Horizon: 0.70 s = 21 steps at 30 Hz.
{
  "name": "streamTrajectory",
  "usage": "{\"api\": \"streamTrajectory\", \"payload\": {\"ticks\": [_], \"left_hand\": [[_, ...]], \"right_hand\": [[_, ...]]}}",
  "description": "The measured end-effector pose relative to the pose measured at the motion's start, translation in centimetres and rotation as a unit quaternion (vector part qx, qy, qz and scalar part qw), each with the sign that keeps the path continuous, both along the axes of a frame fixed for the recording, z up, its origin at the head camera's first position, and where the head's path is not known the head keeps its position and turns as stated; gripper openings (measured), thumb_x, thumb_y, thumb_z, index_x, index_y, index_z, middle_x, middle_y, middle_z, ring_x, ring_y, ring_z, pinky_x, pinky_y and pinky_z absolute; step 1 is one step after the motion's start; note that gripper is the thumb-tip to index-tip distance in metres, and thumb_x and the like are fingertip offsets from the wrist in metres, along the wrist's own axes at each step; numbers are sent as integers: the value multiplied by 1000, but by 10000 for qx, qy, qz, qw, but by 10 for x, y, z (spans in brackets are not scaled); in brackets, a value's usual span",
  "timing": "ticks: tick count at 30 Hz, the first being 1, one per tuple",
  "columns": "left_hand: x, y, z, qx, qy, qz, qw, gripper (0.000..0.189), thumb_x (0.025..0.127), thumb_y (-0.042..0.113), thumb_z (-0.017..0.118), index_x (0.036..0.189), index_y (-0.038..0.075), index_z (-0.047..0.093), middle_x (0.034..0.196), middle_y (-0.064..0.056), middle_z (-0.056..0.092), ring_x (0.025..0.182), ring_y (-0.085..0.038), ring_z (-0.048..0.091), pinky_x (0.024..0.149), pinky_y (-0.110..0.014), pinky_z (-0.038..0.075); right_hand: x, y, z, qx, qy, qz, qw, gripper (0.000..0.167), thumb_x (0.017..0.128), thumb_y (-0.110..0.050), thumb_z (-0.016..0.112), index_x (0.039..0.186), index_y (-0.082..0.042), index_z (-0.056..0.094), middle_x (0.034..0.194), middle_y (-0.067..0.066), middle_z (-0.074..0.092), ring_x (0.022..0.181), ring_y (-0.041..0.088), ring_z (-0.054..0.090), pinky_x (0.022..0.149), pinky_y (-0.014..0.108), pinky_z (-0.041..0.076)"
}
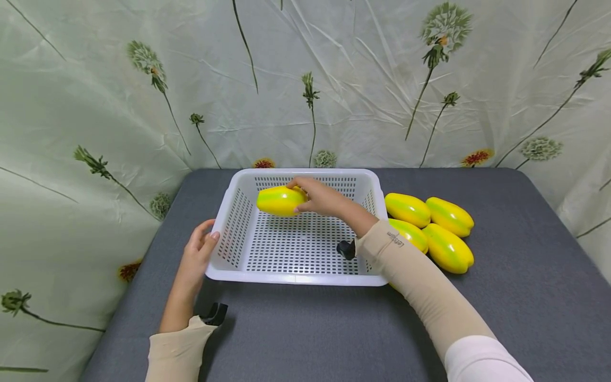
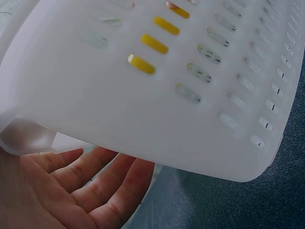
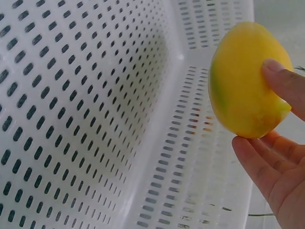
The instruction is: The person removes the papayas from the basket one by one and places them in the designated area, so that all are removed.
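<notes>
My right hand (image 1: pixel 321 197) holds a yellow papaya (image 1: pixel 280 201) with green streaks over the back left part of a white plastic basket (image 1: pixel 296 279). In the right wrist view the thumb lies on one side of the papaya (image 3: pixel 248 81) and the fingertips on the other, with the slotted basket floor and wall behind it. At the basket's left end, my left hand (image 1: pixel 199 246) grips the rim, thumb on top. The left wrist view shows its fingers (image 2: pixel 121 195) beneath the rim, outside the wall; yellow shows through several slots.
To the right of the basket several more papayas (image 1: pixel 447 248) lie close together on the grey table (image 1: pixel 296 334), some partly covered by my right sleeve (image 1: pixel 420 286). A pale curtain (image 1: pixel 267 122) with a dandelion print hangs right behind the table's back edge.
</notes>
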State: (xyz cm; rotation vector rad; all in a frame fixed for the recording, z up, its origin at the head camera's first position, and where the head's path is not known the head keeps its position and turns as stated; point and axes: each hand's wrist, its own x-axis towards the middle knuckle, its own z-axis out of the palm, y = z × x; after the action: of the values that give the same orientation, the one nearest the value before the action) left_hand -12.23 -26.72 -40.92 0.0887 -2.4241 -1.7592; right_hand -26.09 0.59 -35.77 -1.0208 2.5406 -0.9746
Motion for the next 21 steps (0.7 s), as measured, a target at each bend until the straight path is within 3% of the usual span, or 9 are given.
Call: {"api": "streamTrajectory", "payload": {"ticks": [12,21], "left_hand": [[1,1,3,80,-28,-25,10000,45,96,25,42,136,6,29,112,-26,50,80,-11,57,60,-29,48],[2,1,3,63,-20,-33,10000,45,97,24,41,136,6,29,113,-26,50,81,-9,56,61,-29,48]], "right_hand": [[10,13,12,-515,-50,107,9986,54,79,-15,70,126,-9,45,125,5,45,108,17,44,89,33,40],[23,25,21,-570,81,31,9983,55,78,-16,71,126,-10,46,124,4,45,107,19,44,87,33,41]]}}
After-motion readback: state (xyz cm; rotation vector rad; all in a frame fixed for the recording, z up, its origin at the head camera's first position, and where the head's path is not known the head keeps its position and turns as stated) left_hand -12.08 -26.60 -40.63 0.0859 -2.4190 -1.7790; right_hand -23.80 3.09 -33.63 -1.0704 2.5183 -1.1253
